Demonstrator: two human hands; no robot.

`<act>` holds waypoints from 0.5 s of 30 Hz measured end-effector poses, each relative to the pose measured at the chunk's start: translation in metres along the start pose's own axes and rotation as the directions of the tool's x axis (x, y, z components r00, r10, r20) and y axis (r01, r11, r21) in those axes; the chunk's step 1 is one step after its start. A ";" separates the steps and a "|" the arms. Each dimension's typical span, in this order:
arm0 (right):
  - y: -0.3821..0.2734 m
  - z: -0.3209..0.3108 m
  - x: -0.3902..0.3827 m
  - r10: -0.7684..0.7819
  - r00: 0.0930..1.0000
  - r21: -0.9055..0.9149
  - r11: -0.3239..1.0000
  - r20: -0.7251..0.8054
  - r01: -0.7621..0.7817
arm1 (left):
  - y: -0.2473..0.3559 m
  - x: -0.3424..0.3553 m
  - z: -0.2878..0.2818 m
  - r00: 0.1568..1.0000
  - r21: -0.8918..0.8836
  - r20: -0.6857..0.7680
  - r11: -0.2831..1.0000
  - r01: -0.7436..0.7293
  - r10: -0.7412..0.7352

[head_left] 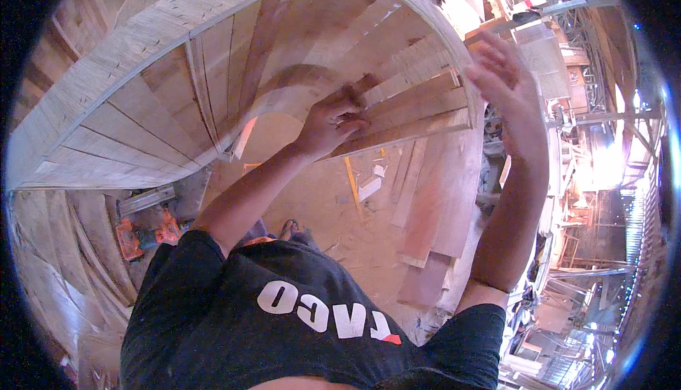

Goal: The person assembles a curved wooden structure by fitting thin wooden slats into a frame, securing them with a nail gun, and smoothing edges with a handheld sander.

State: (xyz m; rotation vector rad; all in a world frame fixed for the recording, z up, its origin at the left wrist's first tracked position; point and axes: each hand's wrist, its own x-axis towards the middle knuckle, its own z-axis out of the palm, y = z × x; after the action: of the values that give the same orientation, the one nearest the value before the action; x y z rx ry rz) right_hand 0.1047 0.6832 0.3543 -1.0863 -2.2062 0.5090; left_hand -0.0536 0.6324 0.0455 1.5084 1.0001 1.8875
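A large curved wooden frame (152,35) of pale bent strips stands before me, its inner side lined with narrow wooden slats (418,96). My left hand (330,124) is just over the slats' near edge. Its thumb and fingers are apart, the fingers bent and partly in shadow; whether they touch the wood I cannot tell. Beyond the frame's right rim, my right hand (502,78) is raised, slightly blurred. Its fingers are spread with nothing in them, near the curved edge.
Flat boards (418,227) lie on the dusty floor (347,241) to the right. A yellow strip (353,181) and small offcuts lie ahead of my feet. An orange tool (129,240) sits at the lower left near stacked planks (89,237). Cluttered timber (574,213) fills the right side.
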 end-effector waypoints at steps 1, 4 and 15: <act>-0.006 0.010 0.006 0.081 0.986 0.064 0.994 0.146 -0.091 | -0.002 -0.001 -0.005 0.999 -0.031 0.002 0.998 0.054 -0.054; -0.009 0.018 0.017 0.164 0.933 0.096 0.974 0.322 -0.204 | -0.017 -0.002 -0.007 0.997 -0.066 -0.079 0.997 -0.030 0.025; 0.001 0.019 0.026 0.265 0.891 0.165 0.925 0.368 -0.343 | -0.020 -0.014 -0.002 0.991 0.050 -0.132 0.998 0.037 -0.030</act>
State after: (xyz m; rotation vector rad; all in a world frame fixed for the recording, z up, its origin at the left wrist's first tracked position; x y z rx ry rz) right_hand 0.0804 0.7034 0.3493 -1.3064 -2.1955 1.1355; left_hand -0.0529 0.6327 0.0207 1.4022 1.1341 1.9717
